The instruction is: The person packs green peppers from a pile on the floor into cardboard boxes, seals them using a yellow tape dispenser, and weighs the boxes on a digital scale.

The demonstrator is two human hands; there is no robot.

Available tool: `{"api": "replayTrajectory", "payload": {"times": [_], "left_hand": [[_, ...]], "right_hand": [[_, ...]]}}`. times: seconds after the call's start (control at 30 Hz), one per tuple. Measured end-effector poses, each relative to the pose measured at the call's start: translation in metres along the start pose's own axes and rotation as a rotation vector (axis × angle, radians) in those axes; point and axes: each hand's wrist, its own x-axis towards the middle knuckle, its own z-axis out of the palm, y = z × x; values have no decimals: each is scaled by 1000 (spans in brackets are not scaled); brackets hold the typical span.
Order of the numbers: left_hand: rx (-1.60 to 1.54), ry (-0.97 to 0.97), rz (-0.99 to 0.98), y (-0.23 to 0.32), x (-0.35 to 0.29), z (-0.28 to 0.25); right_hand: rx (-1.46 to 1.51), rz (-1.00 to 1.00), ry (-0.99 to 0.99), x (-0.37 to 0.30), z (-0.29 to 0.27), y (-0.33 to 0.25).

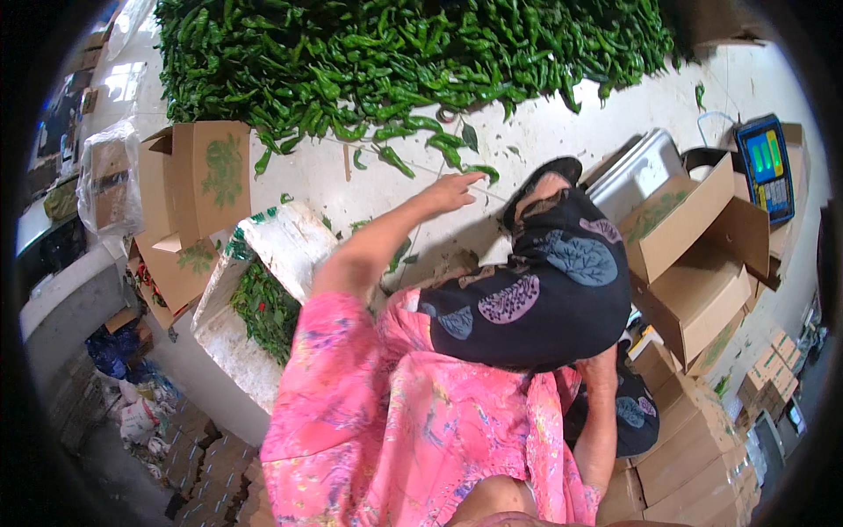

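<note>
Nearest is the pink patterned garment, cut off by the lower edge. The right forearm runs up to a bent knee in dark printed trousers; the right hand is hidden behind it, so I cannot tell how its fingers stand. At left, a sleeve partly covers a white foam box with leafy greens and red specks inside, hard to make out. Farther out, the left hand reaches over the pale floor, index finger stretched to the near edge of a green pepper; the other fingers are bent, the thumb is unclear, and I cannot tell whether they close on it. To the right, open cardboard flaps partly hide a silver metal surface. Beyond the hand, the big pepper pile is cut by the upper edge.
</note>
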Motion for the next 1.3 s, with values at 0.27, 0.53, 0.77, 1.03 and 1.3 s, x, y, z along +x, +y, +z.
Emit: {"api": "replayTrajectory", "payload": {"times": [0.27,0.53,0.77,1.03,1.3], "left_hand": [[50,894,-41,7,30,-121],[-13,961,-668,-135,-53,-136],[422,1171,-101,125,-16,-346],[585,1570,-196,155,-39,-599],[667,1068,247,162,-32,-456]], "right_hand": [[83,92,-40,23,92,85],[118,-7,-110,75,145,77],[30,99,-42,109,142,108],[258,263,-18,166,171,107],[337,136,2,272,109,26]]}}
